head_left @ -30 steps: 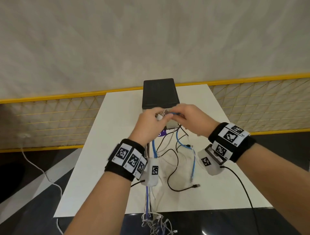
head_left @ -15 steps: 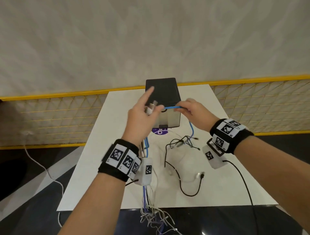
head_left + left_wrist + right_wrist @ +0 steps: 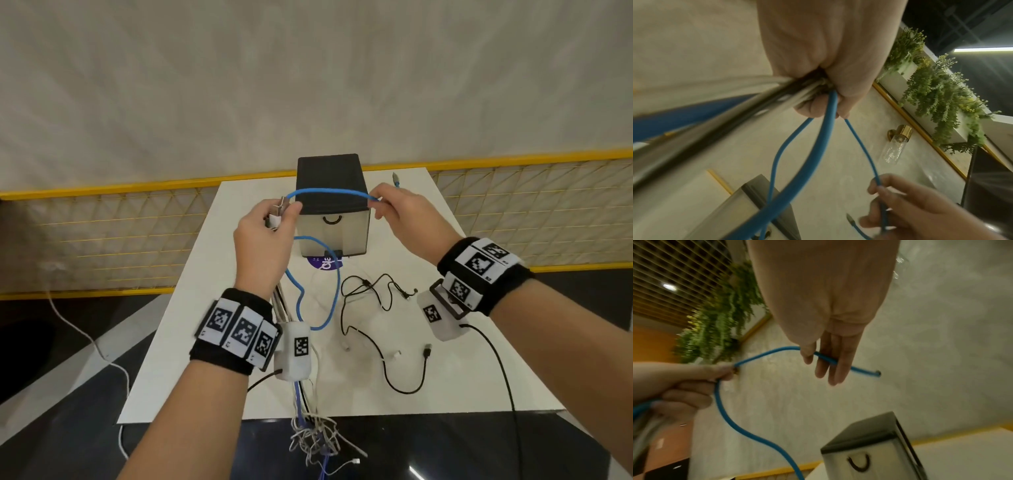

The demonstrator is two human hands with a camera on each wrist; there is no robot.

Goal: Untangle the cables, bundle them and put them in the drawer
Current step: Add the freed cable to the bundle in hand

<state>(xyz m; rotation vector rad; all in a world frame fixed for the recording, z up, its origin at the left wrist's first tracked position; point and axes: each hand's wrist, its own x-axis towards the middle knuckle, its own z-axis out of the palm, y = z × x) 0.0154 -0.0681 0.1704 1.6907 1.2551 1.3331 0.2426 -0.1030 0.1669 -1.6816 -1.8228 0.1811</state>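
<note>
My left hand grips a bundle of white, black and blue cables by their plug ends, raised in front of the drawer box. A blue cable arches from that fist across to my right hand, which pinches it between thumb and fingers; its free plug end sticks up past the right hand. More of the blue cable loops down below the left hand. The bundle's tails hang off the table's near edge. The small drawer box, black on top with a pale closed front and a curved handle, stands at the table's far middle.
Thin black cables and a black USB cable with white plugs lie loose on the white table, right of centre. A purple sticker shows under the box. A yellow-framed mesh fence runs behind the table.
Both hands have risen and moved apart, drawing the blue cable out into an arch in front of the drawer box. Its free end has left the table and now points up beyond the right hand.
</note>
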